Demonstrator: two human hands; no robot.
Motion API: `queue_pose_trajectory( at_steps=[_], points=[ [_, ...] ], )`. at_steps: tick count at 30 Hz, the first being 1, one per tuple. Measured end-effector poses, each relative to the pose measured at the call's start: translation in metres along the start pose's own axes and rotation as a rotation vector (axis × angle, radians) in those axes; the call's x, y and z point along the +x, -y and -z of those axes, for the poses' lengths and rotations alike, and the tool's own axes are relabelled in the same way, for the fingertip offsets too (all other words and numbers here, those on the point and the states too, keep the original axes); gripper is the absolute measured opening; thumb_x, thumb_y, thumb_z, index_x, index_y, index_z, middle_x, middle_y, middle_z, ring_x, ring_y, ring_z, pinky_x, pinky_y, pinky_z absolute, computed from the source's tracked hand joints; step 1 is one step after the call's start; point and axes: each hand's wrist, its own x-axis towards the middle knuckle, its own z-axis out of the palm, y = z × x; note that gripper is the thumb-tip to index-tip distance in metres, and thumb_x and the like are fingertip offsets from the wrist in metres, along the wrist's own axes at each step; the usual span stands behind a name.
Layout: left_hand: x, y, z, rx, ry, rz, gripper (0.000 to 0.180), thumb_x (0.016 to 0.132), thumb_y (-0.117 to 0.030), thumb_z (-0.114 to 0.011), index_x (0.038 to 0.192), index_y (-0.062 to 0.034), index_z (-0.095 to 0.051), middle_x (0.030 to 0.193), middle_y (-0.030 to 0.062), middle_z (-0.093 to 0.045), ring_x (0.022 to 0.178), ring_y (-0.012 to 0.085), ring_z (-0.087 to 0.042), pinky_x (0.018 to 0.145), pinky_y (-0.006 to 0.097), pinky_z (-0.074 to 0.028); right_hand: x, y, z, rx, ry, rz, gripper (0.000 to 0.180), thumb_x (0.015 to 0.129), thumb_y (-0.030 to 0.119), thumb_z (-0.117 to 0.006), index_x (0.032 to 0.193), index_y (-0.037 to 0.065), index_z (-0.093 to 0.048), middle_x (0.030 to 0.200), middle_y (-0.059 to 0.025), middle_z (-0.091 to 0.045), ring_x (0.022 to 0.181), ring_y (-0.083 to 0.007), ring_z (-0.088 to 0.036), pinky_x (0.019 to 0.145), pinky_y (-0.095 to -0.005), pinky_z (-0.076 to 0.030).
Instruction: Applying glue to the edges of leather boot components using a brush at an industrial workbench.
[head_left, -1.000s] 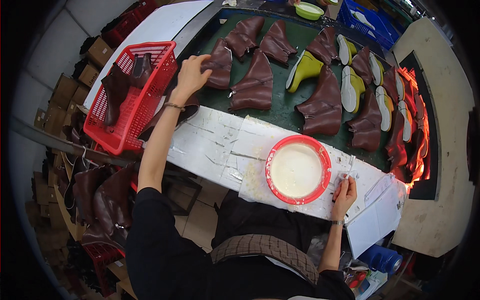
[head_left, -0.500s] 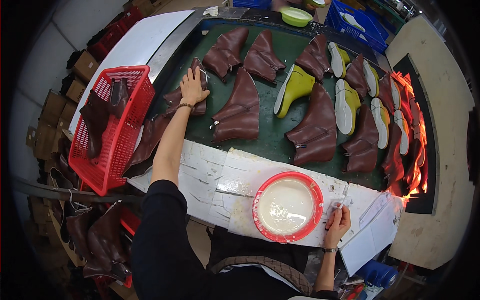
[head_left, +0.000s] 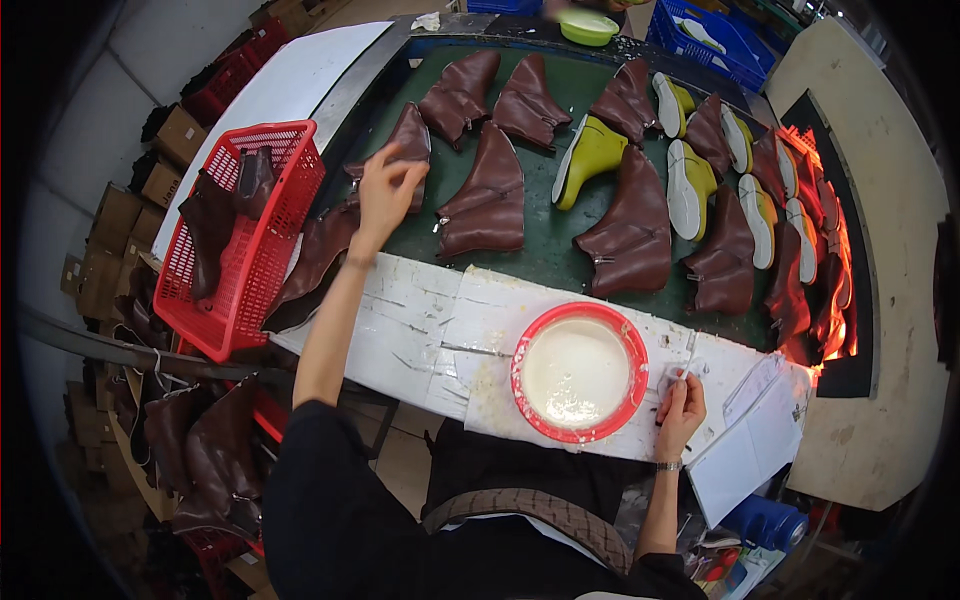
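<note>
Green belting runs across the far side of the workplace, carrying brown boot uppers and yellow-green lasts toward a glowing orange heater on the right. Nearer the person lies a white, glue-crusted table, with a red basket of more uppers at its left end and cartons stacked on the floor beyond.

The left hand is stretched out over the belt's near-left corner, fingers curled around the edge of a brown upper; it looks like a pinch grip, though the fingertips are partly hidden. The right hand rests on the table just right of the red bowl of whitish glue, closed around a thin brush whose tip points away from the person.

Judging from this, the step in hand is fetching the next upper for gluing. The move after that would call for drawing the upper back across the belt's edge onto the table, laying it flat beside the bowl, and loading the brush without dragging the piece through the wet crust.
</note>
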Motion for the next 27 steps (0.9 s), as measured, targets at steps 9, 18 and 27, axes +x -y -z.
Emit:
queue_pose_trajectory(
  at_steps=[9, 18, 27],
  points=[
    [-0.259, -0.09, 0.074, 0.512, 0.326, 0.161, 0.055, 0.098, -0.032, -0.068, 0.147, -0.009, -0.057, 0.161, 0.0237, -0.038, 0.151, 0.0499, -0.024, 0.12, 0.062, -0.023, 0.004, 0.005, -0.003, -0.016, 0.045, 0.008, 0.022, 0.108, 0.017, -0.055, 0.121, 0.003, -0.065, 0.067, 0.0063, -0.05, 0.049, -0.0001, -0.037, 0.043, -0.0186, -0.03],
    [-0.027, -0.057, 0.038, 0.281, 0.171, -0.261, 0.047, 0.086, -0.001, -0.068, 0.131, -0.0133, -0.065, 0.128, 0.0117, -0.064, 0.117, 0.0354, -0.06, 0.107, 0.052, -0.045, 0.003, 0.008, -0.005, 0.005, 0.025, -0.022, 0.02, 0.106, 0.012, -0.057, 0.12, 0.0, -0.064, 0.073, 0.005, -0.053, 0.051, -0.0003, -0.04, 0.043, -0.0186, -0.032],
    [0.149, 0.075, -0.166, 0.723, 0.329, -0.128, 0.073, 0.088, 0.0, -0.066, 0.151, -0.029, -0.043, 0.129, 0.0113, -0.06, 0.116, 0.0374, -0.061, 0.087, 0.046, -0.06, -0.002, 0.008, -0.006, -0.067, -0.037, -0.049, 0.02, 0.107, 0.013, -0.055, 0.118, -0.001, -0.064, 0.067, 0.0055, -0.05, 0.049, -0.0013, -0.039, 0.042, -0.0195, -0.03]
  ],
)
